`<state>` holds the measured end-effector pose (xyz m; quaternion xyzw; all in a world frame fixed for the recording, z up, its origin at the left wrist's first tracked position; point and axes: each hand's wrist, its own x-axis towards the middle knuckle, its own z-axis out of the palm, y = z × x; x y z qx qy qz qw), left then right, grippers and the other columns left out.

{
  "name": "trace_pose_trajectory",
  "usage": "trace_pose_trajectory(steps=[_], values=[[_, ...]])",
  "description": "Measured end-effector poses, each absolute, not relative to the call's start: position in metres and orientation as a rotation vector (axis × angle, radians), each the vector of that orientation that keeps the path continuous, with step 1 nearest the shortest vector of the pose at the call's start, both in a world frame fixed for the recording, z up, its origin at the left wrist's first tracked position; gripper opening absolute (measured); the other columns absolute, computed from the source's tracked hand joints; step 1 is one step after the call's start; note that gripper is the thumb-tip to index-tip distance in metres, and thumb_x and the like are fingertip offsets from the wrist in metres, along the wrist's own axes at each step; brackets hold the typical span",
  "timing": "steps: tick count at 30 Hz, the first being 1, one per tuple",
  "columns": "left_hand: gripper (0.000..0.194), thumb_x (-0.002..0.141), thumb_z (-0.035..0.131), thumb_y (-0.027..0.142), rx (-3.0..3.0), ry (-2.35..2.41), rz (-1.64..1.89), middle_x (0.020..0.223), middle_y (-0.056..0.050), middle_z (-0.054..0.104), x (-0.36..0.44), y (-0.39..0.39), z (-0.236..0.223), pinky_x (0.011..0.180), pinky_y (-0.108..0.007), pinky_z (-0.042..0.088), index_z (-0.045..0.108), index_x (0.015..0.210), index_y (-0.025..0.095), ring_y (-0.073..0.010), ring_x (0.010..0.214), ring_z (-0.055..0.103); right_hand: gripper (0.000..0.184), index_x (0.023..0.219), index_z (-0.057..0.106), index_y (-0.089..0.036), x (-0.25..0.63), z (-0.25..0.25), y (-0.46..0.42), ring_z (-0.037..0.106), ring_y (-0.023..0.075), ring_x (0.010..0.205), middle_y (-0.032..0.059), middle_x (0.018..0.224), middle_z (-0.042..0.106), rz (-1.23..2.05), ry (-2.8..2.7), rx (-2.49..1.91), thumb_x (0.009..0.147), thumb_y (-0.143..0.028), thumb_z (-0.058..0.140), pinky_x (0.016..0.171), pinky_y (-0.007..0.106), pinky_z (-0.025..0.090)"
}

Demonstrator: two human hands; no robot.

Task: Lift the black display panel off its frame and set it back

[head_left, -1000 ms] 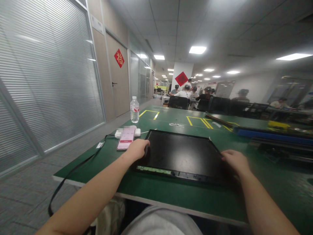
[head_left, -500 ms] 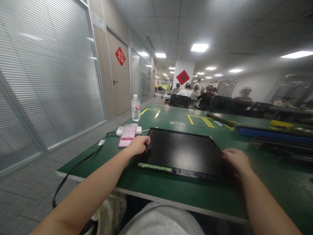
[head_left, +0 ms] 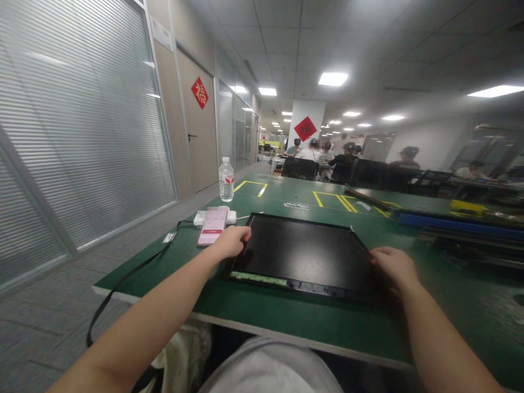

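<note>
Looks like a two-hand handling step: left hand [head_left: 232,242] is clamping the screen [head_left: 307,251] by its left side, right hand [head_left: 395,266] is clamping the right side. Screen is spanning the space between the two grips, near the bench's [head_left: 286,311] near edge; can't tell whether it's resting flat or slightly raised. Next move is probably calling for both sides moving evenly. Phone [head_left: 212,234] is lying just beside the left hand, toward the bench's left edge.

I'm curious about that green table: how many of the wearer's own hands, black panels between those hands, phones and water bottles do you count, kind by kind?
Left hand and right hand: 2
Black panel: 1
Phone: 1
Water bottle: 1
Total: 5
</note>
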<state>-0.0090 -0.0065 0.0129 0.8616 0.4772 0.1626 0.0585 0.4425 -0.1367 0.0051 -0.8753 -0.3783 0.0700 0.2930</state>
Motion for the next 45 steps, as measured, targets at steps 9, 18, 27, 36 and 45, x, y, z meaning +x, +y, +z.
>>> trace_pose_trajectory(steps=[9,18,27,36,45], values=[[0.021,0.07,0.051,0.004,2.594,1.536,0.498,0.09,-0.004,0.067,-0.007,-0.007,0.01,0.075,-0.031,0.046,0.059,0.079,0.022,-0.0235,0.09,0.064,0.027,0.089,0.076,-0.024,0.449,-0.002,-0.134,0.068,0.0259,0.084,0.0057,0.082,0.076,0.22,-1.009,-2.315,0.075,-0.034,0.055,0.067,0.033,0.046],[0.039,0.078,0.049,0.002,2.508,1.582,0.503,0.123,-0.013,0.062,-0.006,-0.003,0.001,0.098,-0.035,0.045,0.066,0.109,0.018,-0.0264,0.115,0.06,0.026,0.089,0.077,-0.023,0.445,0.002,-0.136,0.068,0.0243,0.081,0.0046,0.083,0.077,0.231,-1.017,-2.328,0.077,-0.032,0.055,0.064,0.031,0.045],[0.048,0.074,0.049,-0.001,2.281,1.514,0.616,0.108,-0.008,0.073,-0.011,0.003,0.001,0.081,-0.03,0.048,0.071,0.109,0.023,-0.0249,0.096,0.067,0.029,0.09,0.077,-0.024,0.451,-0.004,-0.133,0.068,0.0236,0.079,0.0047,0.08,0.076,0.225,-1.016,-2.309,0.076,-0.036,0.055,0.062,0.032,0.045],[0.043,0.061,0.051,0.002,1.608,1.161,1.021,0.092,-0.004,0.073,-0.006,0.001,0.01,0.057,-0.023,0.049,0.067,0.096,0.019,-0.0185,0.072,0.066,0.026,0.085,0.077,-0.024,0.452,-0.006,-0.132,0.068,0.024,0.079,0.0052,0.079,0.076,0.18,-1.015,-2.315,0.075,-0.034,0.056,0.063,0.032,0.045],[0.038,0.058,0.057,0.0,1.171,1.136,1.125,0.079,-0.001,0.073,0.005,-0.011,0.025,0.054,-0.024,0.051,0.066,0.09,0.018,-0.0143,0.054,0.064,0.027,0.089,0.076,-0.024,0.449,-0.001,-0.134,0.068,0.0246,0.083,0.0051,0.082,0.076,0.239,-0.995,-2.327,0.076,-0.035,0.055,0.064,0.032,0.045]])
